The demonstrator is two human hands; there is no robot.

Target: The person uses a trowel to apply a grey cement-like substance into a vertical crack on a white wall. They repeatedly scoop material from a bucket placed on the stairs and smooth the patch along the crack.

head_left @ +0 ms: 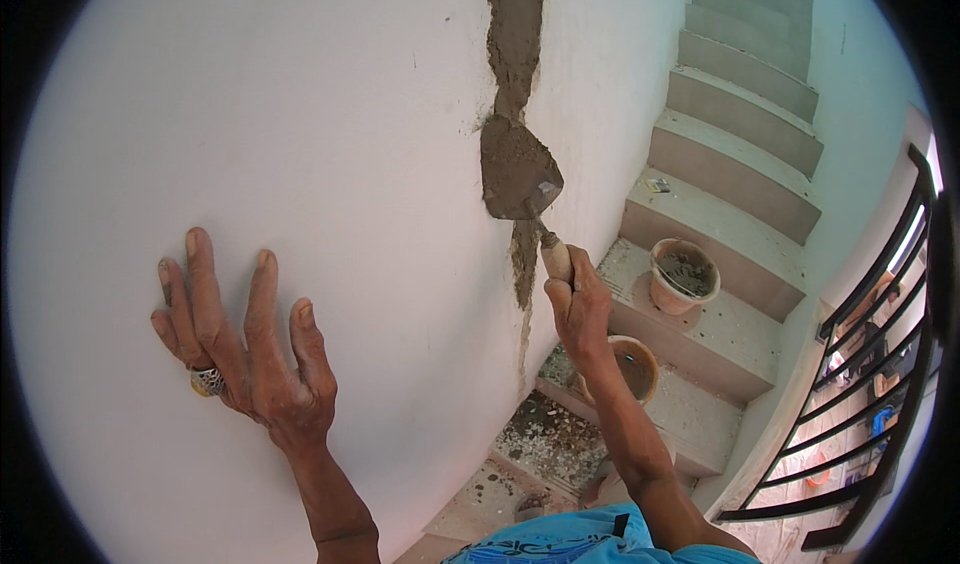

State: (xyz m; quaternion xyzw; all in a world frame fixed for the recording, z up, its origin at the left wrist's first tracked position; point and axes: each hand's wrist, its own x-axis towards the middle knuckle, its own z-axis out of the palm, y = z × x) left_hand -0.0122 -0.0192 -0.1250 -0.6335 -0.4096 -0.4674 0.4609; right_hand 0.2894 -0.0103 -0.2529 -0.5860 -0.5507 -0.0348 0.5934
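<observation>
Trowel (522,176) at the upper middle of the view, gripped by its pale handle (556,260) in the right hand (582,304), with fingers closed around it. Blade set over a rough vertical strip of grey-brown mortar (515,49) in the white wall (330,114), its visible face coated in dark mortar; full contact with the wall impossible to tell from this angle. Above the blade, strip broad and running up to the top edge; below, narrower and ragged, tapering off toward the steps.

Left hand (262,364) empty, fingers spread wide, laid against the bare wall well to the left of the trowel; patterned metal ring (207,380) on one finger.

To the right, staircase (735,149) climbing away, with specks of debris on the treads. On one step, bucket (672,297) with grey mortar inside; lower down, second bucket (654,376), partly hidden behind the right forearm. Pale and dark spatters (550,434) on a step beneath. Dark railing (850,454) curving along the right side; blue shirt (540,539) at the lower edge.
</observation>
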